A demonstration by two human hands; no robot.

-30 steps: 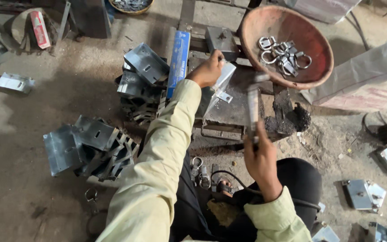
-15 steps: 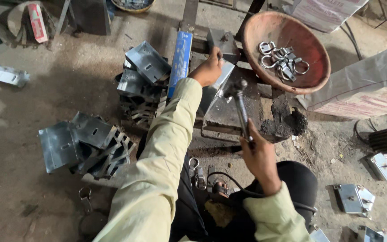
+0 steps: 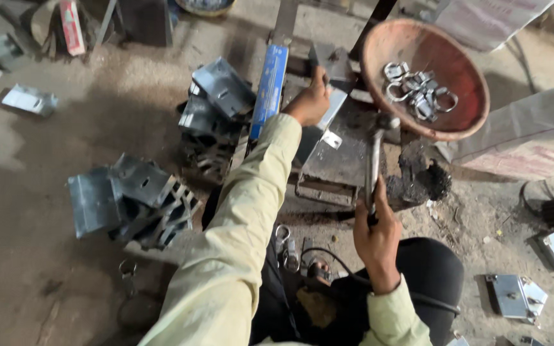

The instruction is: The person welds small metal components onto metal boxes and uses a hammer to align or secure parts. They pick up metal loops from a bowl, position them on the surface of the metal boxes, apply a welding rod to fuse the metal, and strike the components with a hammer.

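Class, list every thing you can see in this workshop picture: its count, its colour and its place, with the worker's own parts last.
Round reddish-brown bowl: one, upper right.
Silver metal rings: several, inside that bowl.
Blue flat bar: one, upright at centre.
Grey folded metal brackets: a heap, left floor; another heap beside the bar.
Grey steel plate: one, centre.
Metal hammer: one, over the plate.
Left hand: holds a bracket on the plate.
Right hand: grip on the hammer handle.
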